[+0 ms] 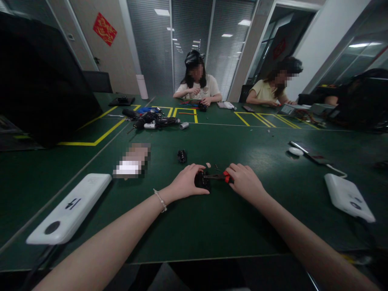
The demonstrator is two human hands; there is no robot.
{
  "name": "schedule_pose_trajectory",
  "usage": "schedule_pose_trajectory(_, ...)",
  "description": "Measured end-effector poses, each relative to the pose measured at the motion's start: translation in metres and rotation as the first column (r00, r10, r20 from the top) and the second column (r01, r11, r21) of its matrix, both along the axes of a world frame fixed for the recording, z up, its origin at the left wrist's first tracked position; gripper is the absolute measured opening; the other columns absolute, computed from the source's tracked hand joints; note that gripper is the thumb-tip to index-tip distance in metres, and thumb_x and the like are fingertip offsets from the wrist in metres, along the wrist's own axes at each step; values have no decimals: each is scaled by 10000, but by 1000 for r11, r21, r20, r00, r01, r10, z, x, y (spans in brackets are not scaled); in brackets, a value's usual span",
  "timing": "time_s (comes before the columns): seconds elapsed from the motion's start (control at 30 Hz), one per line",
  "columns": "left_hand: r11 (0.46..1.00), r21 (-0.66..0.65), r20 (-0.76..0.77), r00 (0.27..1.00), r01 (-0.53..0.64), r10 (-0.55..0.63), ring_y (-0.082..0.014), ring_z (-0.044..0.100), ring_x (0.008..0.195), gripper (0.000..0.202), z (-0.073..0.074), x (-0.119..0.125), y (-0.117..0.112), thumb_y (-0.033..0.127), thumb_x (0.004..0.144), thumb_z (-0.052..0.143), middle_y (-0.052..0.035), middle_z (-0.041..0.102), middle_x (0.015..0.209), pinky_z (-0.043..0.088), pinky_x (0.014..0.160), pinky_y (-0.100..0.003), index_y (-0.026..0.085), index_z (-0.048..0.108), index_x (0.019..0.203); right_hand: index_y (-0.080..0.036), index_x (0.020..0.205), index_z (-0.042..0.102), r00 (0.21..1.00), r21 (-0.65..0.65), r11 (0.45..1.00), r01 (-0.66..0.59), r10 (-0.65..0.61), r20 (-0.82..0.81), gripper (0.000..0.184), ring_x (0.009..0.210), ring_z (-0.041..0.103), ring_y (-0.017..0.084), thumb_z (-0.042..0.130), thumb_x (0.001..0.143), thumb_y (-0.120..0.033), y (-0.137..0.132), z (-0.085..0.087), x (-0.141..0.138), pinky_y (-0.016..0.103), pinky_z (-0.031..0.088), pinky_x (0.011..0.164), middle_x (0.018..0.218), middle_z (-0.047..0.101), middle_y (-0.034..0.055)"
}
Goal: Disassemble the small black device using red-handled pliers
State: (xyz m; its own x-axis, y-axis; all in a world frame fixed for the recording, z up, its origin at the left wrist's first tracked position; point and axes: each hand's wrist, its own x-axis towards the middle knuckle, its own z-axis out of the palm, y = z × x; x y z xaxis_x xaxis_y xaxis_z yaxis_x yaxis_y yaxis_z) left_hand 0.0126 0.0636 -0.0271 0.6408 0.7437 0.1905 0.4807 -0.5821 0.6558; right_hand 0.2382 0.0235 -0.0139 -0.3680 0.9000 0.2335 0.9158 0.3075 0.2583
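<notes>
My left hand (185,182) is closed around a small black part (202,180) resting on the green table (194,226). My right hand (245,181) grips the red handle of a small tool (218,176), whose thin dark tip reaches left to the black part. Another small black part (182,155) lies a little further away, to the left. A tiny pale piece (208,165) and a small dark bit lie just beyond the hands. A bead bracelet is on my left wrist.
A white box marked 14 (70,207) lies at the left, another white box (348,197) at the right with a phone (309,151) and a white disc (296,151) behind it. Black tools and parts (151,120) sit further back. Three people sit across the table.
</notes>
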Motion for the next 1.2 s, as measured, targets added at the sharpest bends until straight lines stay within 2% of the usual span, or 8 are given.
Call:
schedule_pose_trajectory(0.3,1000,30,-3,1000,0,0,-261,502,977,710,-1,0,0,475,552,711,-79,503,1074,418,835,-414,204,430,1145,-173,926,567,999,44,998,-34,33,27,287,822,483,217,571,640,-167,-1,1,0,342,357,703,915,585,68)
schedule_pose_trajectory(0.5,1000,-3,3,1000,-4,4,-275,499,981,707,-2,1,1,457,546,718,-82,498,1076,416,823,-433,216,435,1147,-181,924,573,999,-47,999,12,-14,-36,270,779,507,196,552,655,-180,1,0,0,329,373,680,895,594,59)
schedule_pose_trajectory(0.77,999,-32,-5,1000,-1,1,-271,496,987,696,3,0,-1,468,554,708,-72,497,1084,419,829,-428,220,438,1146,-176,948,568,1000,2,1000,-15,15,-12,293,826,494,213,552,655,-168,-1,1,0,345,364,707,929,589,70)
schedule_pose_trajectory(0.97,1000,-4,-9,1000,-4,4,-273,495,991,703,0,0,0,467,552,711,-80,497,1093,415,832,-426,213,434,1147,-170,933,573,998,-74,997,25,-29,-54,276,777,505,188,548,658,-175,-1,0,-1,326,365,682,894,595,62)
schedule_pose_trajectory(1.2,1000,11,-3,1000,1,-1,-264,499,982,704,-1,0,0,467,556,710,-79,500,1092,420,828,-419,208,433,1149,-178,965,562,1000,46,999,-26,26,4,315,832,488,216,556,650,-169,-1,-1,1,346,356,708,933,584,71)
